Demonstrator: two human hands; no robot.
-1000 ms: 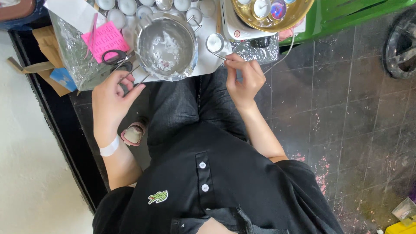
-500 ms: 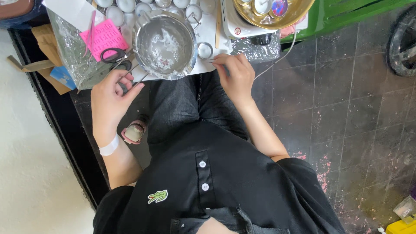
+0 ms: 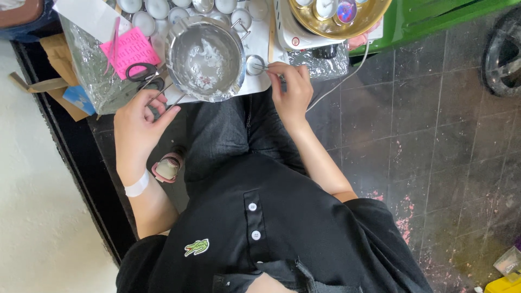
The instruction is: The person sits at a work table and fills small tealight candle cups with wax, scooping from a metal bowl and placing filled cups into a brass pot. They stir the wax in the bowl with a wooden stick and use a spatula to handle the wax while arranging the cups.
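Note:
My left hand grips the wire handle of a metal pot holding pale wax residue. My right hand pinches a thin wick and holds it over a small round metal cup just right of the pot. Both hands work at the near edge of a low white board, above my knees in black trousers.
Several small wax-filled cups line the back. Black scissors and a pink note lie on a foil bag at left. A white electric hotplate carries a brass bowl; its cord trails over dark floor tiles.
My right hand has moved left along the board's edge, bringing the wick to the small cup beside the pot. My left hand has stayed on the pot handle.

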